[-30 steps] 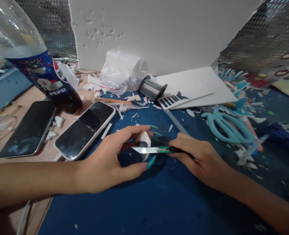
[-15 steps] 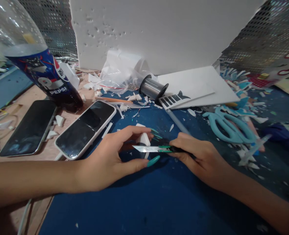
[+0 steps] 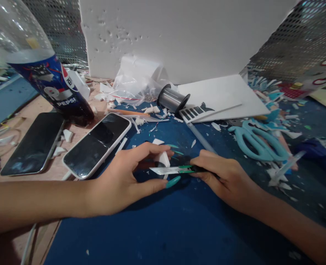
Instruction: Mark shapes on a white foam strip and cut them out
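Observation:
Between its thumb and fingers, my left hand (image 3: 124, 176) holds a small white piece (image 3: 163, 159) that looks like foam, with a dark mark on it. My right hand (image 3: 226, 176) is closed around the dark handle of a craft knife (image 3: 168, 170) with a green part near the blade. The blade points left and lies across the front of the white piece, close to my left thumb; whether it touches cannot be made out. Under both hands lies a blue mat (image 3: 163, 228). The far fingertips of my left hand are partly behind the piece.
A white phone (image 3: 96, 147), a black phone (image 3: 33, 143) and a Pepsi bottle (image 3: 60, 88) stand or lie to the left. Light-blue scissors (image 3: 259, 141) rest at right. Behind are a wire spool (image 3: 173, 98), a plastic bag (image 3: 138, 81), white sheets (image 3: 223, 95) and scattered scraps.
The white piece has turned slightly in my left fingers, showing a different face. The knife blade has shifted very little. Both hands stay in nearly the same place.

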Tool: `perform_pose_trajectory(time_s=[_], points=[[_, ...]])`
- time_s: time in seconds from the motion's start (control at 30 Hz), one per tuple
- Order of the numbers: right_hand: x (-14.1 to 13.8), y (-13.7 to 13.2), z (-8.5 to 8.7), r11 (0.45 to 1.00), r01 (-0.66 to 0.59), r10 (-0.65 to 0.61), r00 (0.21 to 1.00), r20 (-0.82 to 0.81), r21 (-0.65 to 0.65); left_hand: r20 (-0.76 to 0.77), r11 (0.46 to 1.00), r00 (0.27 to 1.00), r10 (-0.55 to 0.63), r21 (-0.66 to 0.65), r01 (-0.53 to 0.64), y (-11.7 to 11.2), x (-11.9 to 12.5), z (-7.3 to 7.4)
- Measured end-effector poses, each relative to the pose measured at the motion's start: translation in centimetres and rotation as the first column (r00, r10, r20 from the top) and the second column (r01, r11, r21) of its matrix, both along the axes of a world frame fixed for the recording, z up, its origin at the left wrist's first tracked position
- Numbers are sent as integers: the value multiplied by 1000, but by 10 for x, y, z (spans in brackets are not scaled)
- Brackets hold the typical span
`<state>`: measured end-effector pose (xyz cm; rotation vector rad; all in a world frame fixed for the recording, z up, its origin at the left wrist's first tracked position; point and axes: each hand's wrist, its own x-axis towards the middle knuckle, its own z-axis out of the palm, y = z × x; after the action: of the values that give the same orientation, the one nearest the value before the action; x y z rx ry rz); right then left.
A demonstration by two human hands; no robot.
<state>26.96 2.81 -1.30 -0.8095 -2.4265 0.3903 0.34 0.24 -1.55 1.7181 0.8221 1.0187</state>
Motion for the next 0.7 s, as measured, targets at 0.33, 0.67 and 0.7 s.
perform_pose_trajectory(time_s=[0.33, 0.67, 0.7], points=[[-1, -3, 0, 1000, -16, 15, 999, 46, 18, -66, 995, 998, -8, 95, 14, -1, 0, 0], [2, -7, -14, 999, -36, 36, 999, 38, -8, -104, 969, 994, -29, 242, 54, -3, -2, -3], [2, -8, -14, 999, -36, 37, 998, 46, -9, -101, 967, 994, -36, 248, 60, -3, -2, -3]])
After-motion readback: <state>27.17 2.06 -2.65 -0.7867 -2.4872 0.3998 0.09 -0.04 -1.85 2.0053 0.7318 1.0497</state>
